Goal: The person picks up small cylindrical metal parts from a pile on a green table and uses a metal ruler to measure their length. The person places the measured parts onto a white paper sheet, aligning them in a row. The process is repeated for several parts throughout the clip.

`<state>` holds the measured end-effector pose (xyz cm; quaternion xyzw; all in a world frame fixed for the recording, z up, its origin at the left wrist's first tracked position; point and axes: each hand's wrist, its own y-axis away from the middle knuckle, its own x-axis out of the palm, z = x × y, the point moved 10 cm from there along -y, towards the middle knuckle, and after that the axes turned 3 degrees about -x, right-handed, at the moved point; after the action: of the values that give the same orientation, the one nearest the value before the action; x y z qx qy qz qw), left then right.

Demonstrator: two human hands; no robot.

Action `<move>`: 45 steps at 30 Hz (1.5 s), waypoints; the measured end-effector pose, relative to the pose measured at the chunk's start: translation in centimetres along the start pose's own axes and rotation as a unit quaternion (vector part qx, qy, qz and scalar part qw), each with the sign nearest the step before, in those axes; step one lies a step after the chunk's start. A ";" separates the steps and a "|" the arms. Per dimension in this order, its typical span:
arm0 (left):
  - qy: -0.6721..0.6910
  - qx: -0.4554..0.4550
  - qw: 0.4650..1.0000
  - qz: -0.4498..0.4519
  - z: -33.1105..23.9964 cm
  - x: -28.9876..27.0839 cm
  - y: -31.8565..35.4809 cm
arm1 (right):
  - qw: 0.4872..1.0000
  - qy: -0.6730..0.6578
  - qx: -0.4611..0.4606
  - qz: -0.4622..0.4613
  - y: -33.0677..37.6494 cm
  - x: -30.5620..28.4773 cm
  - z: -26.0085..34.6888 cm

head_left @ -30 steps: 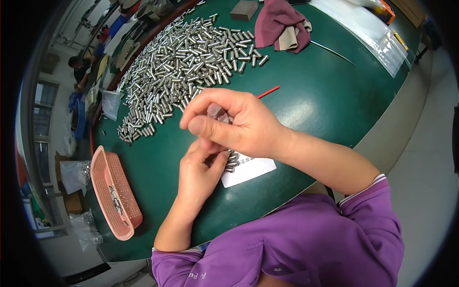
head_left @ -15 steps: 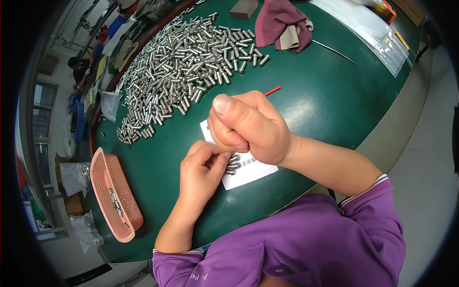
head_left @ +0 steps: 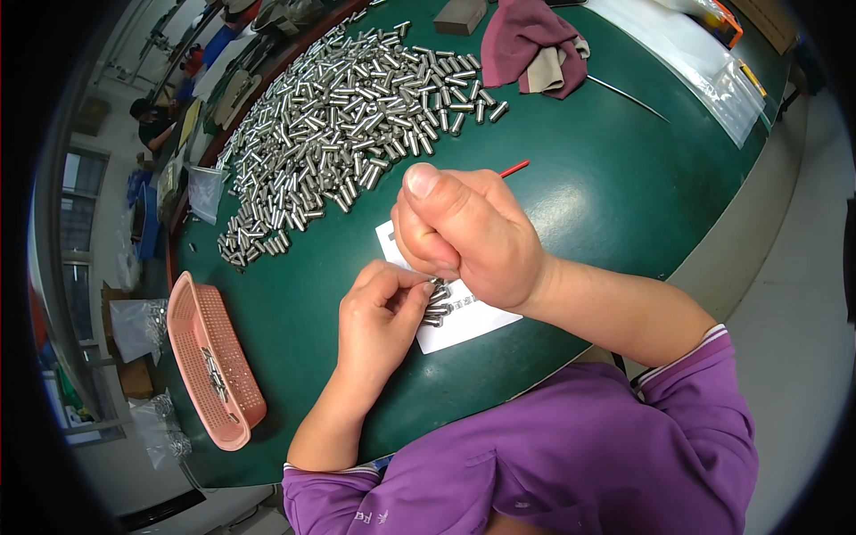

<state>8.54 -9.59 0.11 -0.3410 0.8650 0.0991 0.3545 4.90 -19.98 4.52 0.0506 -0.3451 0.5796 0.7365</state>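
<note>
My left hand (head_left: 379, 308) is closed in a pinch, thumb and forefinger meeting at the end of a short metal pin. A few more such pins (head_left: 435, 314) lie side by side on a white paper sheet (head_left: 473, 327) with small dark printed marks. Just above and to the right, my right hand (head_left: 481, 232) is held up as a closed fist, thumb laid over the curled fingers. Whatever that fist holds is hidden. Part of the sheet is covered by both hands. Behind the right hand a thin red stick (head_left: 515, 168) shows; its other end is out of sight.
A large heap of metal pins (head_left: 330, 125) spreads over the green table (head_left: 615, 205). At left stands a pink plastic basket (head_left: 241, 357) with some pins inside. Toward the back are a maroon cloth (head_left: 526, 40), a grey block (head_left: 459, 16), a thin metal rod (head_left: 629, 98) and clear plastic bags (head_left: 704, 76).
The view has shifted very slightly. My right fist has risen a little relative to the sheet; the left hand keeps its pinch by the pins.
</note>
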 end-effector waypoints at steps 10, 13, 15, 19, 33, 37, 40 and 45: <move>0.002 -0.024 0.999 0.029 0.5 0.3 0.0 | 0.996 0.087 -0.023 0.021 0.0 1.2 -0.9; -0.045 0.016 0.999 0.019 -0.3 -0.1 -0.1 | 0.993 0.106 -0.051 0.008 -0.3 1.3 -0.7; -0.035 0.003 0.999 0.037 -0.6 -0.2 0.0 | 0.997 0.056 -0.044 -0.017 -0.3 0.4 -0.7; -0.021 -0.011 0.999 0.048 -0.4 0.1 0.1 | 0.998 0.037 -0.050 -0.013 -0.1 -0.5 0.5; -0.013 -0.024 1.000 0.009 0.3 0.1 0.0 | 0.999 0.010 -0.041 -0.022 0.3 0.0 0.3; -0.027 -0.008 1.000 0.000 -0.4 -0.1 0.0 | 0.999 0.017 -0.035 -0.017 0.1 -0.1 0.1; -0.021 -0.015 1.000 0.000 -0.3 0.0 0.0 | 1.000 0.008 -0.024 -0.014 0.1 0.0 -0.1; -0.019 0.010 1.000 -0.005 -0.1 0.0 0.0 | 0.998 0.063 -0.016 0.003 -0.3 0.7 -0.8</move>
<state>8.46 -9.64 0.17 -0.3400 0.8572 0.0953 0.3749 5.63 -19.16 4.38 0.0009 -0.3074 0.5781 0.7559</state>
